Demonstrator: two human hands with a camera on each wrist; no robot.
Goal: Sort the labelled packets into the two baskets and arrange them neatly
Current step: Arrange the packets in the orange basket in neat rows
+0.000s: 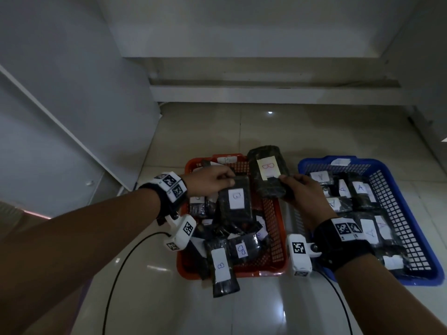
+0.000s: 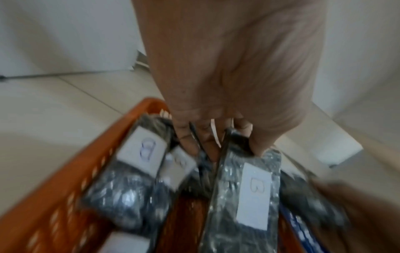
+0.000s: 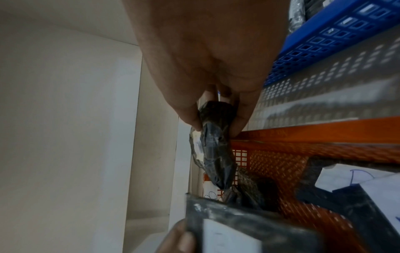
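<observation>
My left hand [image 1: 225,181] [image 2: 220,143] grips the far end of a black packet [image 1: 235,200] [image 2: 249,188] with a white "B" label, over the orange basket [image 1: 275,228] [image 2: 65,171]. My right hand [image 1: 287,182] [image 3: 216,119] pinches the near end of a larger black packet [image 1: 267,172] [image 3: 214,150] with a pale "B" label, held above that basket's far right rim [image 3: 324,130]. Several B packets [image 1: 242,249] lie jumbled inside. One B packet [image 1: 223,269] sticks out over the front rim. The blue basket [image 1: 411,213] [image 3: 324,34] on the right holds several A packets [image 1: 360,189].
Both baskets sit side by side on a glossy tiled floor [image 1: 266,305]. A white panel [image 1: 72,117] rises on the left and a low step [image 1: 266,93] runs along the back. Black cables [image 1: 116,274] trail from both wrists across the floor.
</observation>
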